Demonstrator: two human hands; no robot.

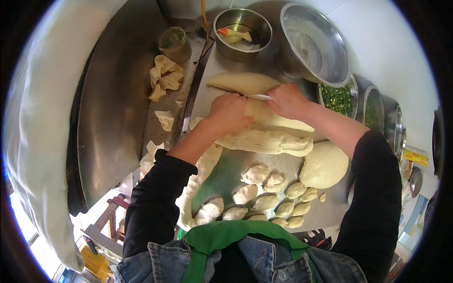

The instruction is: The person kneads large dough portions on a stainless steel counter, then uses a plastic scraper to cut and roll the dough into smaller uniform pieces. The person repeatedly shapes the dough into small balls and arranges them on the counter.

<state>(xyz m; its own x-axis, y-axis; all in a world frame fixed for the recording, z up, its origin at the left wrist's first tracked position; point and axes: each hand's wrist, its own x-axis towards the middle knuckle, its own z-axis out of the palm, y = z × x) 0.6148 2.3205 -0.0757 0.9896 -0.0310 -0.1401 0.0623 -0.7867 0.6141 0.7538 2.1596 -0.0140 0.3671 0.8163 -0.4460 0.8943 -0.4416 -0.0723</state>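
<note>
My right hand (pixel 288 100) is closed around a thin, pale flat-edged tool (pixel 261 96), mostly hidden by the fingers, so its exact kind is unclear. Its edge lies between a far piece of dough (pixel 244 82) and a nearer flattened piece (pixel 279 116). My left hand (pixel 228 109) rests on the dough with curled fingers; whether it grips anything is hidden. Just below the hands lies a thick dough roll (pixel 262 140). A long dough strip (pixel 203 173) runs down the left side, and a large smooth lump of dough (pixel 325 164) sits at the right.
Several small dough pieces (pixel 265 202) lie on the metal worktop (pixel 226 177) near my body. Behind stand a steel pot (pixel 242 51) with liquid and a brush-like item, a large steel bowl (pixel 315 42) and a bowl of chopped greens (pixel 336 99). Crumpled paper (pixel 168 76) lies left.
</note>
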